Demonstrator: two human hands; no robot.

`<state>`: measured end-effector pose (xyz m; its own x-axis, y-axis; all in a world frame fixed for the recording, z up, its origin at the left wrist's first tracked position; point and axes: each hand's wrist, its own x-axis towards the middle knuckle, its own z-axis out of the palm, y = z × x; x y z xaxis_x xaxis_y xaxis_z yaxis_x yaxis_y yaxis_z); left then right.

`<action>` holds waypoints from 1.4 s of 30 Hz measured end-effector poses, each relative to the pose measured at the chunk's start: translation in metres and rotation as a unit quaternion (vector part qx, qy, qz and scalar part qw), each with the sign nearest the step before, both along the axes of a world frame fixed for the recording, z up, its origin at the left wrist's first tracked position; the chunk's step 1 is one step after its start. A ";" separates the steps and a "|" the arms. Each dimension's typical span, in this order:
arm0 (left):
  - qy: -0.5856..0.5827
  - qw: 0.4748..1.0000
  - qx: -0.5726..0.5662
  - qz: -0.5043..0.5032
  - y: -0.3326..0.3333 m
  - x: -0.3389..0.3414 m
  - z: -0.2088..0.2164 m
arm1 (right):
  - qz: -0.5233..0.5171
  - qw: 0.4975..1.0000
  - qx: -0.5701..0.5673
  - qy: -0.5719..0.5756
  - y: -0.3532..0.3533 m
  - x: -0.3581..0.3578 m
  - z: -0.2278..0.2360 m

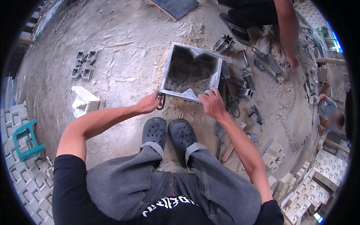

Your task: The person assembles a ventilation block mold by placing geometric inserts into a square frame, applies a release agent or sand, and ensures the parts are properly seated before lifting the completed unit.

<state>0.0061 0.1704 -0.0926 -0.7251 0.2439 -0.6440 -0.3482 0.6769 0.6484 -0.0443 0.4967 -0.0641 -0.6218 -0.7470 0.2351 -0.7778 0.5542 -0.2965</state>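
Observation:
A square metal mould (182, 94) with wedge-shaped pieces on its inner walls stands on the dusty floor in front of my shoes. Greyish material lies on the floor of its hollow. At its near left corner my left hand (149, 102) is closed round the edge by a dark loop handle (162, 102). My right hand (213, 103) grips the near rim toward the right corner, fingers bent over the top. Part of its grip is hidden behind the knuckles.
Left lie grey open-celled blocks (83, 64) and a white broken piece (85, 102). Right are metal mould parts (245, 92), a trowel-like tool (219, 131) and loose sand. Another person's hand (292, 63) works at the upper right. A teal stool (27, 140) stands far left.

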 end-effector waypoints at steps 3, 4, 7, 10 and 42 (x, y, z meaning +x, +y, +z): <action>0.024 0.997 -0.055 -0.050 0.005 -0.003 -0.002 | -0.037 0.999 0.015 0.000 0.003 0.005 -0.003; 0.025 0.998 -0.046 -0.045 0.008 -0.003 -0.001 | -0.044 0.999 0.009 -0.005 0.005 0.006 -0.004; 0.028 0.998 -0.029 -0.043 0.014 -0.005 0.012 | -0.056 0.998 -0.005 -0.008 0.008 0.008 -0.007; 0.059 0.997 -0.021 -0.044 0.004 -0.010 0.009 | -0.049 0.999 -0.011 0.009 0.002 0.004 -0.006; 0.486 0.782 -0.107 -0.375 0.176 -0.086 0.052 | -0.461 0.846 -0.092 -0.251 0.125 0.025 -0.030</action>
